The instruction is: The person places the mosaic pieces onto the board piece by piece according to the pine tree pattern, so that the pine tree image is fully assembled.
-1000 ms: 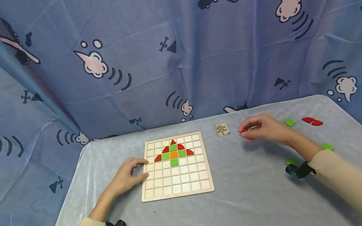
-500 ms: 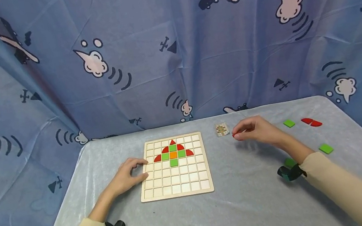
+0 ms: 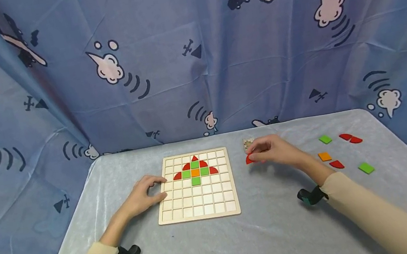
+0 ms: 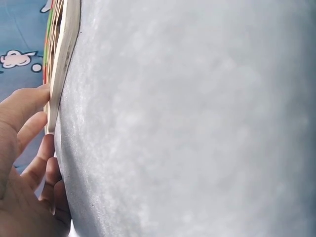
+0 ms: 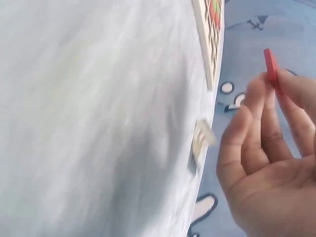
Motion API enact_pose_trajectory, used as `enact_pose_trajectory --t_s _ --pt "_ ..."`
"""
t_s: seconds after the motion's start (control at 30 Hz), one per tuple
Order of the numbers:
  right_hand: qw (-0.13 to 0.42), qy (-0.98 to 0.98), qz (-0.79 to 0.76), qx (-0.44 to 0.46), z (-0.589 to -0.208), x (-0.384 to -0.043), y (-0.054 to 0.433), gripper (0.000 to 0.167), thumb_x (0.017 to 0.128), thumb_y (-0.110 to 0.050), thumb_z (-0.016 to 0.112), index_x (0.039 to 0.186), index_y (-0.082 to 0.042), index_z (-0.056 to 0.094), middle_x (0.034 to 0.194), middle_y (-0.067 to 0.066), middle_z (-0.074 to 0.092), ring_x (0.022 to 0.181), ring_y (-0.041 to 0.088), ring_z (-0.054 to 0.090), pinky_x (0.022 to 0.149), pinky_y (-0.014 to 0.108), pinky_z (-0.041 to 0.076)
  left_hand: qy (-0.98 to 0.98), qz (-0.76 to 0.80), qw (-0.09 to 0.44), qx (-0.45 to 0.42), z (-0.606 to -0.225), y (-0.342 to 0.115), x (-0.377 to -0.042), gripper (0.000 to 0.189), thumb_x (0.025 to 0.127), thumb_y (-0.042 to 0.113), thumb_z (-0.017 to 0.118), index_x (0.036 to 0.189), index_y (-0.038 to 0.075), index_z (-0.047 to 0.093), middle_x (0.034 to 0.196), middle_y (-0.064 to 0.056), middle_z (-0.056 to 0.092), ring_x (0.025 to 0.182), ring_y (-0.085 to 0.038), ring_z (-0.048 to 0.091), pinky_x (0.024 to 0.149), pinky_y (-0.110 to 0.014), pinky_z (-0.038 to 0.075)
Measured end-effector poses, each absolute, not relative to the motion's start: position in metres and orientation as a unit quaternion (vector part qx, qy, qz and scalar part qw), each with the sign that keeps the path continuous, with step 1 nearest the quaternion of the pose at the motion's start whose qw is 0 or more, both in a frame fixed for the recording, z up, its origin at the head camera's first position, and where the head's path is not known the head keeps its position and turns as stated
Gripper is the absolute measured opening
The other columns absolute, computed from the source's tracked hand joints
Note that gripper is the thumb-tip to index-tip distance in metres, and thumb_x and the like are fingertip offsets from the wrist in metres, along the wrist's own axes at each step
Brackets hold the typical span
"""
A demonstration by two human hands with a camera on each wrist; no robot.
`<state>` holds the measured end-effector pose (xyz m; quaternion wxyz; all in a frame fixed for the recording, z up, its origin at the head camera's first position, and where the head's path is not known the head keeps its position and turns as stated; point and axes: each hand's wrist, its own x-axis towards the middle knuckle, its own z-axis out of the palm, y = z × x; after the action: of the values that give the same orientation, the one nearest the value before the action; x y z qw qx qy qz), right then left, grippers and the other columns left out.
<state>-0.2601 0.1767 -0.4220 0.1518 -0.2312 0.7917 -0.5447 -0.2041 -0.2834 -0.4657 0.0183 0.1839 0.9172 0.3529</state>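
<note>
A square wooden grid board [image 3: 199,215] lies on the table. In its upper rows sits a pattern of red, green and orange [image 3: 195,172] tiles, with a red triangle [image 3: 194,158] on top. My left hand [image 3: 141,199] touches the board's left edge with thumb and fingertips spread apart; the left wrist view shows the board's side [image 4: 64,59] against those fingers. To the right of the board my right hand [image 3: 276,151] pinches a red quarter-circle tile [image 3: 248,159] between thumb and fingers, held above the table. Edge-on, that tile appears in the right wrist view.
A small pattern card [image 3: 248,143] lies beyond the right hand, partly covered by it. Loose on the right are a green square [image 3: 325,139], two red pieces [image 3: 355,139], an orange square [image 3: 324,156], another red piece [image 3: 337,164] and a green square [image 3: 366,167]. A printed curtain [image 3: 162,63] hangs behind.
My right hand has moved left toward the board with the red tile. The orange square and a red piece have come into sight beside the forearm. The left hand stays at the board's edge.
</note>
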Motion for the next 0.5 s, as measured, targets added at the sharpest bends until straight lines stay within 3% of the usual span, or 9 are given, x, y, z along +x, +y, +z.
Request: enact_pose_trajectory --t_s 0.17,0.33,0.5 --pt "0.146 0.788 -0.542 -0.253 -0.423 -0.266 0.15 0.016 0.092 -0.011 0.077 0.105 -0.001 0.072 0.092 0.013 0.073 0.088 0.048 0.064 0.077 0.051 0.055 0.918 0.35 0.017 0.184 -0.464 -0.283 -0.204 0.038 0.089 0.017 0.081 0.124 0.012 0.069 0.125 -0.011 0.06 0.111 -0.033 0.054 0.095 -0.054 0.041" --pt "0.167 0.774 -0.548 -0.269 -0.423 -0.268 0.119 0.012 0.094 -0.007 0.075 0.102 0.001 0.07 0.093 0.013 0.071 0.087 0.046 0.064 0.078 0.054 0.054 0.918 0.35 0.018 0.185 -0.464 -0.283 -0.204 0.038 0.089 0.017 0.081 0.124 0.012 0.069 0.126 -0.011 0.059 0.111 -0.033 0.054 0.096 -0.053 0.041" --pt "0.177 0.764 -0.545 -0.297 -0.423 -0.271 0.09 0.009 0.093 -0.003 0.073 0.1 0.002 0.071 0.093 0.011 0.07 0.083 0.033 0.064 0.074 0.044 0.054 0.918 0.349 0.02 0.187 -0.463 -0.282 -0.204 0.038 0.089 0.016 0.081 0.125 0.01 0.068 0.125 -0.012 0.059 0.112 -0.034 0.054 0.096 -0.054 0.042"
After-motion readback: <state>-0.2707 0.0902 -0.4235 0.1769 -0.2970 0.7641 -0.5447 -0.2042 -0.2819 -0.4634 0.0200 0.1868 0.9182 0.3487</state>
